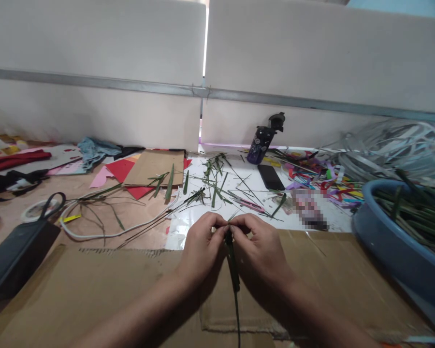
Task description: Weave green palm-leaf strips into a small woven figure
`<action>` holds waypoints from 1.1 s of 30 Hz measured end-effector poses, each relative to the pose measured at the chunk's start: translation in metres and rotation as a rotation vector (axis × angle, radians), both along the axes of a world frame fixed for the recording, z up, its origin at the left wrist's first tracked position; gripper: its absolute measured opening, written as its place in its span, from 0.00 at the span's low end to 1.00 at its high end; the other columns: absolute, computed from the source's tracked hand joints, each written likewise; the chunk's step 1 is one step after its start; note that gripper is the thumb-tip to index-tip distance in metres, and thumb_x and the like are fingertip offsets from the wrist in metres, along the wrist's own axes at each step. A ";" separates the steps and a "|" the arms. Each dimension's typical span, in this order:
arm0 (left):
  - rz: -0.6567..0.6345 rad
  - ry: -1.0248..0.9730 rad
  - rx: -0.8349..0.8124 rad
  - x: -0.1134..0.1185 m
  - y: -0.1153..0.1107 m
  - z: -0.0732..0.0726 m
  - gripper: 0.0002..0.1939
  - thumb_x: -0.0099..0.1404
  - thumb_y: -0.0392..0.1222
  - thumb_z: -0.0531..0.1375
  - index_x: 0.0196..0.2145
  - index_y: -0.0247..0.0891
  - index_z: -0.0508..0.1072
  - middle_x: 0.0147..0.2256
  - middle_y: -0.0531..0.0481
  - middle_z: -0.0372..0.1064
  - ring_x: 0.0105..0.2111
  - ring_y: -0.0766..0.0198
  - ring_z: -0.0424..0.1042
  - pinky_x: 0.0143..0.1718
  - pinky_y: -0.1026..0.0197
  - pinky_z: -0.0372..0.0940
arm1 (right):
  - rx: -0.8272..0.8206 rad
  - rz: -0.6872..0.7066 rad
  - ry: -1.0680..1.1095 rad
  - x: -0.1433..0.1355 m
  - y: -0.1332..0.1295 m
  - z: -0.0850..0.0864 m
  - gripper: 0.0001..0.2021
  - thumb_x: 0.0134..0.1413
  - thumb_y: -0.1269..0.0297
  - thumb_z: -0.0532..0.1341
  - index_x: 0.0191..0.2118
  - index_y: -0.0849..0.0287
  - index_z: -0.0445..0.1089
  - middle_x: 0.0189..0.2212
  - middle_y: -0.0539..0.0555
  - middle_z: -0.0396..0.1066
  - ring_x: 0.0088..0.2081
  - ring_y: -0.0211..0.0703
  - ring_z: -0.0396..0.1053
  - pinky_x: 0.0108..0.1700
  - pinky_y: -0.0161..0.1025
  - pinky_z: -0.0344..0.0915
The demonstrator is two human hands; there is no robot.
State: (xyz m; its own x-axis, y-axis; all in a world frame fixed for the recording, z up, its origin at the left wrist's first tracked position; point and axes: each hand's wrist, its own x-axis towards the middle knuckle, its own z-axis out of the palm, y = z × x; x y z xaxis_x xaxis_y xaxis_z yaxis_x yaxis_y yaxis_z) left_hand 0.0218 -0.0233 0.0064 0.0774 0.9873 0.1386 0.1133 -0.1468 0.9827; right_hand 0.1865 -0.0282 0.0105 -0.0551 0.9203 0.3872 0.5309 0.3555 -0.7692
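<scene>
My left hand and my right hand meet at the middle of the view, over brown cardboard. Both pinch the top of a dark green leaf strip between thumbs and forefingers. The strip hangs down between my wrists and narrows to a thin stem near the bottom edge. The pinched end is mostly hidden by my fingertips. Just beyond my hands, cut leaf pieces and a pink-handled tool lie on a white surface.
A blue basin of green leaves stands at the right. Behind are a dark bottle, a black phone and coloured strips. A black speaker-like box and a white cable lie at the left.
</scene>
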 end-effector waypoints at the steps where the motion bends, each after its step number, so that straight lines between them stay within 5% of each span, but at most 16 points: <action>1: 0.004 0.027 0.029 0.000 0.000 0.001 0.06 0.68 0.39 0.63 0.32 0.42 0.78 0.35 0.47 0.75 0.38 0.55 0.72 0.43 0.56 0.63 | 0.004 0.000 -0.009 0.000 0.001 -0.001 0.07 0.64 0.68 0.61 0.36 0.54 0.78 0.32 0.50 0.79 0.35 0.46 0.76 0.39 0.41 0.66; 14: 0.038 0.185 0.051 0.003 -0.005 0.008 0.08 0.71 0.40 0.59 0.34 0.41 0.76 0.35 0.48 0.77 0.38 0.56 0.74 0.43 0.56 0.64 | 0.028 -0.019 -0.022 -0.001 0.003 -0.003 0.07 0.64 0.67 0.60 0.35 0.55 0.75 0.31 0.51 0.77 0.34 0.45 0.74 0.39 0.41 0.64; 24: -0.008 -0.031 -0.086 0.005 0.002 0.000 0.08 0.70 0.41 0.60 0.31 0.41 0.72 0.32 0.49 0.73 0.35 0.59 0.71 0.38 0.57 0.65 | -0.059 0.018 0.024 0.001 0.003 -0.001 0.07 0.64 0.66 0.62 0.33 0.55 0.75 0.30 0.50 0.76 0.33 0.43 0.71 0.37 0.40 0.63; 33: 0.003 0.270 0.147 -0.002 0.003 0.005 0.05 0.69 0.36 0.61 0.35 0.41 0.76 0.36 0.50 0.77 0.38 0.58 0.74 0.41 0.58 0.65 | -0.175 0.074 0.135 0.004 0.004 0.002 0.06 0.63 0.65 0.62 0.34 0.55 0.74 0.30 0.49 0.74 0.33 0.43 0.70 0.35 0.39 0.64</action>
